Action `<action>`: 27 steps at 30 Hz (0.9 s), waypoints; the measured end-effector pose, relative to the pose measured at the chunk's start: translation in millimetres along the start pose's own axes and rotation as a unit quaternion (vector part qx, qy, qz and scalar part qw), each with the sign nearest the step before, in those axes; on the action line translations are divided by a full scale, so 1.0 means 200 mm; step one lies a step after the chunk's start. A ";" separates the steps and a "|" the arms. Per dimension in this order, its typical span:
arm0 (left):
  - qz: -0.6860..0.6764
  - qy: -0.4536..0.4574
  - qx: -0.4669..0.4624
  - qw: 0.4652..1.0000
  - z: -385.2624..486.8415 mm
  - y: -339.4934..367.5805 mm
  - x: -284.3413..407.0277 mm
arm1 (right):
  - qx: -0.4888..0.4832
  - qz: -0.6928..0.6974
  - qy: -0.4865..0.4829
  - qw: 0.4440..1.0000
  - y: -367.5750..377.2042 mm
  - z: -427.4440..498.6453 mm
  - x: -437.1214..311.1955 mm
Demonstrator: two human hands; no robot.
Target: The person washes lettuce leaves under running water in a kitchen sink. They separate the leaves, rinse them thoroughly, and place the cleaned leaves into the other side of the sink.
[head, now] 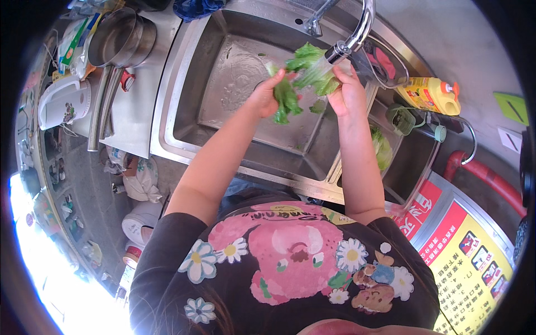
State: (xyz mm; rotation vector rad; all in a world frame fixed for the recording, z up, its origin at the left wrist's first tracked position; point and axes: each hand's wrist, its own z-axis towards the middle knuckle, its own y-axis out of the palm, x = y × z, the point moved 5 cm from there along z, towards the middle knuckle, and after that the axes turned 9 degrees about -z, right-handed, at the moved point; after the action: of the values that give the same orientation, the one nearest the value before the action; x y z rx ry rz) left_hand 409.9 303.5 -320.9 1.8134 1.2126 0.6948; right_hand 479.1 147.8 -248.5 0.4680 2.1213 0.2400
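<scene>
Over the large steel sink basin point(234, 79), my left hand point(268, 96) grips a green lettuce leaf point(286, 100) that hangs down from the fingers. My right hand point(346, 90) holds a wider, frilly lettuce leaf point(312, 67) by its pale base. Water pours from the chrome faucet point(338, 51) onto this wider leaf. The two hands are apart, with the leaves close together between them. A loose scrap of lettuce point(318, 106) lies in the basin below. More lettuce point(380, 148) sits at the smaller basin, partly behind my right forearm.
Stacked steel saucepans point(115, 39) and a white plastic pitcher point(67, 102) stand on the left counter. At the right are a yellow detergent bottle point(431, 95), a green plastic container point(403, 119) and a red pipe point(490, 176). A blue cloth point(197, 8) lies behind the sink's rim.
</scene>
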 end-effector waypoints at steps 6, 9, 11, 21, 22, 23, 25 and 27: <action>0.190 0.038 -0.013 0.981 0.04 0.06 -0.02 | -0.010 -0.015 -0.060 0.998 -0.03 0.02 -0.01; 0.278 0.055 0.052 0.957 0.04 0.03 0.02 | -0.031 -0.011 -0.074 0.997 -0.08 0.04 0.00; 0.330 0.042 0.077 0.940 0.03 0.01 0.04 | 0.007 -0.037 -0.089 0.995 -0.12 0.05 0.00; 0.199 -0.123 -0.096 0.968 0.00 0.20 -0.02 | -0.064 -0.451 -0.160 0.876 0.01 0.04 -0.05; 0.259 -0.119 -0.083 0.955 0.02 0.20 -0.02 | -0.125 -0.460 -0.128 0.869 0.03 0.03 -0.03; 0.323 -0.117 -0.060 0.937 0.04 0.19 -0.02 | -0.173 -0.474 -0.072 0.860 0.05 0.02 0.00; 0.415 -0.098 -0.044 0.903 0.08 0.20 0.01 | -0.225 -0.484 -0.065 0.843 0.08 0.00 0.01; 0.460 -0.067 -0.031 0.885 0.09 0.21 0.06 | -0.243 -0.481 -0.165 0.826 0.12 0.00 -0.03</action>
State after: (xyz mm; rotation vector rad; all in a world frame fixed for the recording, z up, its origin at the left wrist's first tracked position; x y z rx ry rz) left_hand 448.1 299.7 -293.3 2.3067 0.1562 1.0696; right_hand 486.8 167.8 -236.0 -0.8144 1.6209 0.0851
